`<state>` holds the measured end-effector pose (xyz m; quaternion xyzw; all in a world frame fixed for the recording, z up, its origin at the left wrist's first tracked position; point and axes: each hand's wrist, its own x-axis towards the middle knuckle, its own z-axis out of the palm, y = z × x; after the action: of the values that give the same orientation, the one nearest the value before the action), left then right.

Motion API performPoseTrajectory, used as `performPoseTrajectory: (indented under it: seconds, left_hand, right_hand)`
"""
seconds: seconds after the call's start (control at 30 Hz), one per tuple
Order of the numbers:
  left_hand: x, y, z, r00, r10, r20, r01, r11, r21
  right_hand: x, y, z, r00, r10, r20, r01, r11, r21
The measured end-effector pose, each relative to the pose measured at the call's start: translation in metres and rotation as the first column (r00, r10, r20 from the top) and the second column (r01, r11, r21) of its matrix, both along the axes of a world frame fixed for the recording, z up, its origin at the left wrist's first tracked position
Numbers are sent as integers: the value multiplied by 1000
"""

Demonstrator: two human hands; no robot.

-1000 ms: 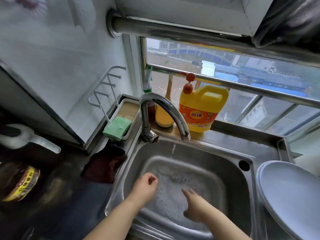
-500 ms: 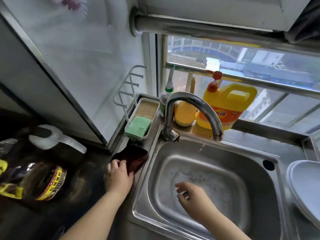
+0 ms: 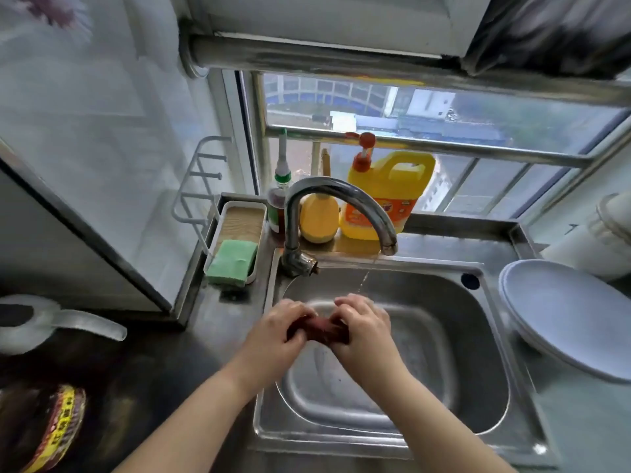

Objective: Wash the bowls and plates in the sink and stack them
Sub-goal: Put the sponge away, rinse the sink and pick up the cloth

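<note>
Over the steel sink [image 3: 478, 336], my left hand [image 3: 278, 331] and my right hand [image 3: 365, 327] both grip a dark red cloth [image 3: 322, 331] bunched between them. The basin holds no dishes. A thin trickle of water falls from the curved faucet [image 3: 341, 196] just behind my hands. A stack of white plates [image 3: 563, 315] lies on the counter right of the sink, partly over its rim.
A green sponge [image 3: 234, 262] lies in a white tray [image 3: 244, 213] left of the faucet. A yellow detergent jug [image 3: 392, 189], a small yellow bottle [image 3: 319, 216] and a sauce bottle [image 3: 278, 203] stand on the sill. Dark bottles [image 3: 44, 425] stand at the left.
My left hand left the basin, took the dark red cloth from the counter left of the sink and brought it over the basin. My right hand rose and now grips it too.
</note>
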<state>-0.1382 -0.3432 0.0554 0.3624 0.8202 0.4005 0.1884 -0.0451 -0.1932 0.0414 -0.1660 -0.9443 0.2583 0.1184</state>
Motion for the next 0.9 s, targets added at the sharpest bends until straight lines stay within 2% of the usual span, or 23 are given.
performPoseTrajectory:
  seconds: [0.07, 0.13, 0.23, 0.3, 0.37, 0.47, 0.6, 0.63, 0.77, 0.9]
  left_hand:
    - [6, 8, 1, 999, 20, 27, -22, 998, 51]
    - [14, 15, -1, 1000, 1, 22, -3, 997, 82]
    - [26, 22, -10, 996, -88, -27, 91, 985, 144]
    - [29, 24, -16, 991, -116, -64, 124, 982, 143]
    - [30, 25, -21, 990, -141, -32, 143, 983, 117]
    - [32, 27, -30, 984, -175, -14, 176, 984, 30]
    - [43, 29, -38, 991, -104, 85, 107, 994, -30]
    - [47, 30, -39, 989, -86, 117, 92, 995, -46]
    - [61, 27, -41, 984, 63, 165, -45, 993, -110]
    - [56, 5, -37, 930, 351, 106, -332, 929, -163]
  right_hand:
    - [11, 8, 5, 987, 5, 159, 16, 991, -130]
    - [23, 8, 4, 966, 32, 258, -4, 994, -105]
    - [35, 4, -2, 987, 75, 143, -81, 996, 36]
    - [39, 6, -1, 981, 71, 183, -52, 993, -109]
    - [44, 8, 1, 957, 72, 283, 9, 961, -276]
    - [52, 13, -4, 959, 29, 281, 102, 892, -441]
    - [57, 22, -6, 924, -130, 359, 341, 704, -623]
    - [59, 22, -6, 920, -100, 380, 333, 711, -619]
    - [65, 14, -13, 865, 111, 490, 164, 859, -485]
    - [56, 12, -14, 831, 90, 548, 177, 892, -415]
